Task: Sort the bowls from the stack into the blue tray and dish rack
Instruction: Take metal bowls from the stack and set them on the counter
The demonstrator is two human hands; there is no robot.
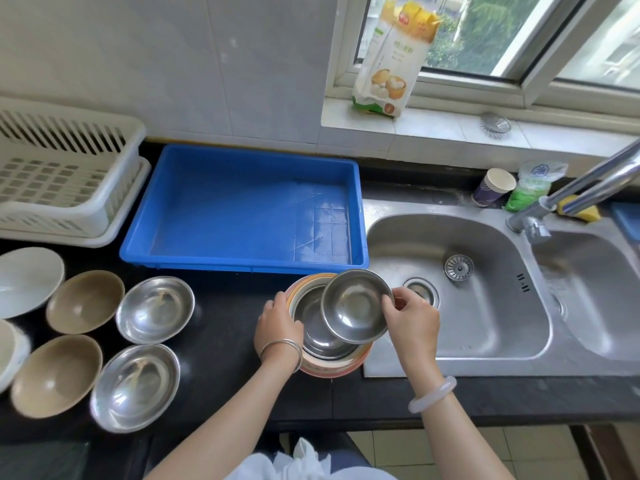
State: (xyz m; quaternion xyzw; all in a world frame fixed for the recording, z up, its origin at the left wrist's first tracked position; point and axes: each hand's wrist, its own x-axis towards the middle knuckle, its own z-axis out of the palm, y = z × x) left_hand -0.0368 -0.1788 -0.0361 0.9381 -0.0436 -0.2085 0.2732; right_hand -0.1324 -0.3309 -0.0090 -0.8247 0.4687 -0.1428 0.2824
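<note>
Black counter (225, 327): blue tray (138, 252), dish rack (114, 209), bowl stack (332, 367), seemingly seven loose bowls (154, 308)

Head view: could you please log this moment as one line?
right hand: lifting small steel bowl | left hand: steadying stack | blue tray: empty

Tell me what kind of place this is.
Most likely a home kitchen: a double steel sink with faucet set in a black counter, a white dish rack, and a window sill holding a flour bag.

Pale wall tiles (166, 64) rise behind a black worktop (225, 323) with a double steel sink (485, 341) and chrome tap (588, 188), while daylight enters through a white-framed window (485, 36) above a tiled sill (433, 133), and beige floor tiles (433, 455) show below.
</note>
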